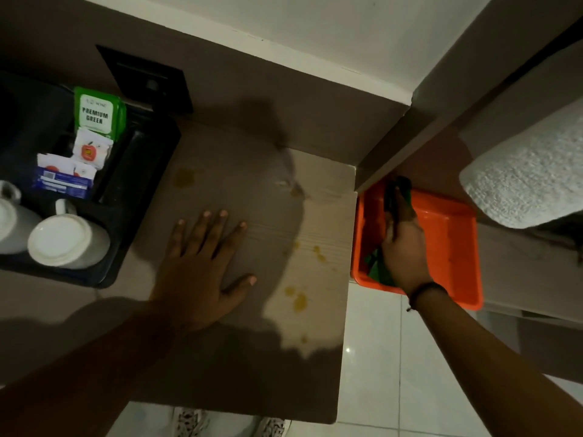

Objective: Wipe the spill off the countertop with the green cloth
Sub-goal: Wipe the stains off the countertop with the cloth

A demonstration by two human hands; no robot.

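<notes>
While the left hand point(202, 263) is laid flat, fingers spread, on the countertop point(239, 367), the right hand point(402, 247) is reached into the orange tub point(454, 247) just beyond the counter's right edge. The green cloth point(377, 268) is seen inside that tub, partly hidden beneath the right hand; whether the fingers are closed on it cannot be told. The spill point(298, 299) is left untouched: yellowish drops are scattered along the right side of the counter, with another patch at far left near the black tray point(132, 216) of cups and sachets. The fetching step is judged to be in hand. Next, the cloth must be lifted clear of the tub and carried left to the nearest drops.
</notes>
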